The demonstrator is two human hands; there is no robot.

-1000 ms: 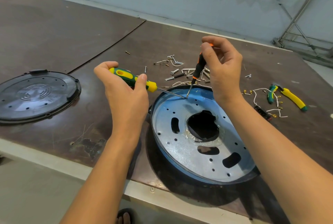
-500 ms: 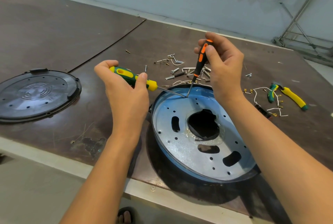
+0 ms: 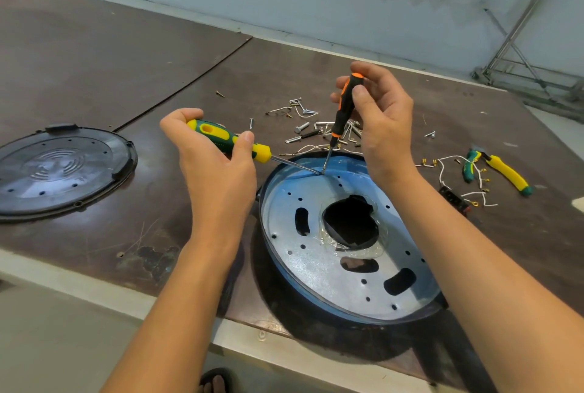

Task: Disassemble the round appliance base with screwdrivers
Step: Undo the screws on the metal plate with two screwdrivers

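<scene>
- The left hand (image 3: 215, 171) is curled round the handle of a yellow-and-green screwdriver (image 3: 227, 139). The thumb lies on the handle's near side. The tool is held almost level, with its shaft pointing toward 3 o'clock.
- The right hand (image 3: 382, 127) pinches a slim orange-and-black screwdriver (image 3: 343, 111) between thumb and fingertips. The tool stands nearly upright with its tip down.
- Both tips meet at one spot on the far rim of the round appliance base (image 3: 316, 266), at its 12 o'clock. What they bear on is too small to make out.
- The base lies on the brown table (image 3: 158, 60), near its front edge. Its silver perforated plate faces up and has a dark hole in the middle. The right forearm hides the rim at 3 o'clock.
- Both forearms are cut off by the lower edge of the view.
- Beyond the base at 12 o'clock lie loose screws and bolts (image 3: 316, 130).
- At 2 o'clock lie white wires (image 3: 448, 165) and yellow-and-green pliers (image 3: 499, 171).
- At 9 o'clock, well apart from the base, a black round cover (image 3: 60, 168) lies flat. Its left edge is out of view.
</scene>
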